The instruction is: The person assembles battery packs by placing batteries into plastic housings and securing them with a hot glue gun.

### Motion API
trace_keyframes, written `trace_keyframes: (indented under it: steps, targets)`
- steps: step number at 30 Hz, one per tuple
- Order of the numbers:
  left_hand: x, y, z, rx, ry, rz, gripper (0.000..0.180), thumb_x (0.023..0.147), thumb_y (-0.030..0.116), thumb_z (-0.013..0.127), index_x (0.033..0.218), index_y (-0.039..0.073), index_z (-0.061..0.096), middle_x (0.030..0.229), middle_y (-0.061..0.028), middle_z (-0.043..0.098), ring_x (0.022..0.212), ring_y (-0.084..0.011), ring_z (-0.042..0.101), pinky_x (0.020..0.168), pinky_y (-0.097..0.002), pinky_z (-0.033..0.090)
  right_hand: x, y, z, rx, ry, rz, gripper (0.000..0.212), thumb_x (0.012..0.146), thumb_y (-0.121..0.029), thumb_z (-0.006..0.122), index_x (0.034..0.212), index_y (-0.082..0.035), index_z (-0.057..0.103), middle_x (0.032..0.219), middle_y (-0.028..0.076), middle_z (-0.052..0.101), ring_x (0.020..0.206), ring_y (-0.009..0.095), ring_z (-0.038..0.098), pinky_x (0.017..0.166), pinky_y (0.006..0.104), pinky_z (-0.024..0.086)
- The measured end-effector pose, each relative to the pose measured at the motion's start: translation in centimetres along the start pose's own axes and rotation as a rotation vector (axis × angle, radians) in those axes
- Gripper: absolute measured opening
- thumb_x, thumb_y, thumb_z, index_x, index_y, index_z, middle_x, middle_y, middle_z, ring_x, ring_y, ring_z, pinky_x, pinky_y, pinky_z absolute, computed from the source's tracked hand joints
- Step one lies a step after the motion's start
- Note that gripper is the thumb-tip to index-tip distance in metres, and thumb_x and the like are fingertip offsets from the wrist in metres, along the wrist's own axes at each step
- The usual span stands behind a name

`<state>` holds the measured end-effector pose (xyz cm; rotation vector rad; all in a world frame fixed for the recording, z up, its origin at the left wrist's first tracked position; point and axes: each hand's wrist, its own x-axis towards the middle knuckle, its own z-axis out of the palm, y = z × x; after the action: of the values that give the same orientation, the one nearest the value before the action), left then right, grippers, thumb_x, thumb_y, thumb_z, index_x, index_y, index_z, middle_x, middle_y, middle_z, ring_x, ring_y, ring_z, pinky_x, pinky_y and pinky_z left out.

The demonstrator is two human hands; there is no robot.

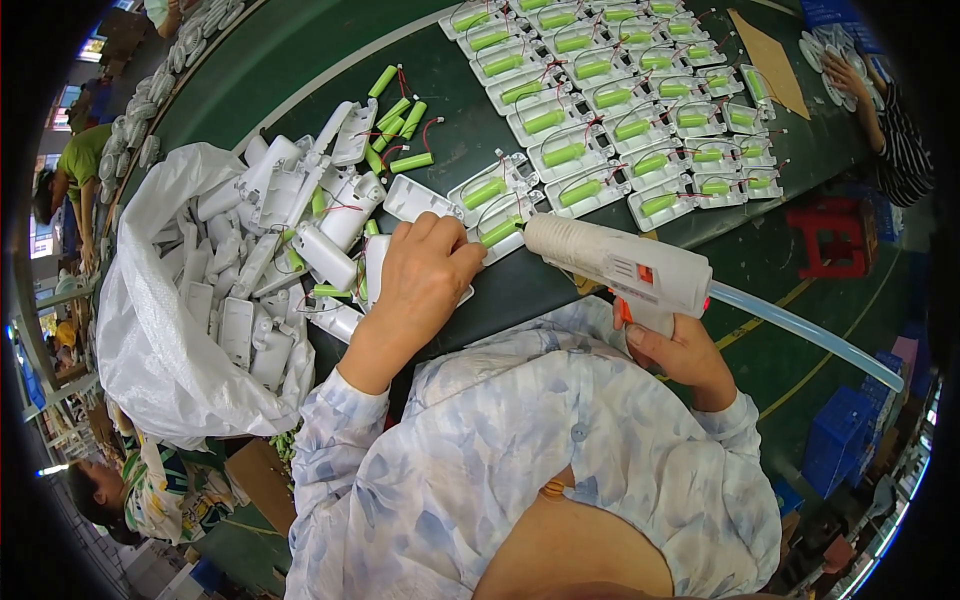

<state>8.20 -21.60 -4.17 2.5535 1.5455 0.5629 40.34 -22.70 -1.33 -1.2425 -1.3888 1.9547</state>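
Observation:
My right hand [680, 350] is wrapped round the grip of a white hot glue gun [620, 262], with a long clear glue stick [800, 332] sticking out of its back. The gun's nozzle meets the near end of a green battery cell [500, 231] that lies in a white plastic housing. My left hand [425, 275] is closed at the left end of that housing, its fingertips bent at the edge; the exact grip is partly hidden. Just beyond lies another housing with a green battery [484, 193] and thin wires. An upturned white shell [420, 198] sits beside my left fingers.
Rows of white housings with green batteries [594, 68] cover the table's far side. Loose green batteries [411, 162] with red leads lie left of them. A white sack [150, 320] full of plastic shells stands at left. A co-worker's hand [845, 75] works at far right, near a red stool [828, 240].

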Motion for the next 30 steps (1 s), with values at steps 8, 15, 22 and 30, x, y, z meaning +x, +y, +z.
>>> trace_keyframes:
  steps: [8,15,22,30]
  targets:
    - [0.2,-0.1,-0.1,-0.003,0.026,0.05,0.025,0.066,0.009,0.079,0.088,0.008,0.068,0.107,-0.0073,0.062,0.094,-0.0269,0.057,0.077,-0.0377,0.044,-0.1,0.3,-0.3,-0.05,0.004,-0.008,0.032,0.091,-0.024,0.065,0.117,-0.006,0.057,0.085,0.0,0.058,0.064,0.008,0.05,0.057,0.0231,0.041]
    - [0.5,0.3,-0.4,0.093,0.002,0.058,0.017,0.072,0.013,0.07,0.087,0.007,0.065,0.11,-0.0072,0.063,0.096,-0.0237,0.056,0.078,-0.0371,0.041,0.9,1.9,-0.6,-0.033,-0.117,-0.174,0.058,0.089,-0.015,0.068,0.14,-0.003,0.045,0.122,0.009,0.061,0.091,0.012,0.058,0.078,0.0263,0.049]
    - [0.8,0.5,-0.5,0.232,-0.035,0.094,0.007,0.074,0.014,0.064,0.08,0.01,0.062,0.091,-0.0031,0.058,0.088,-0.0205,0.054,0.073,-0.0351,0.038,1.3,1.0,-1.2,0.087,-0.176,-0.028,0.064,0.089,-0.017,0.068,0.145,-0.004,0.039,0.127,0.011,0.06,0.087,0.01,0.059,0.068,0.0235,0.05]
    - [2.3,-1.4,-0.8,0.118,-0.087,0.185,0.005,0.072,0.011,0.064,0.075,0.01,0.06,0.083,-0.0036,0.055,0.084,-0.0212,0.054,0.069,-0.0345,0.043,0.6,2.2,-2.7,0.216,-0.174,-0.035,0.063,0.089,-0.017,0.066,0.143,-0.002,0.039,0.124,0.012,0.062,0.074,0.011,0.057,0.06,0.0249,0.048]
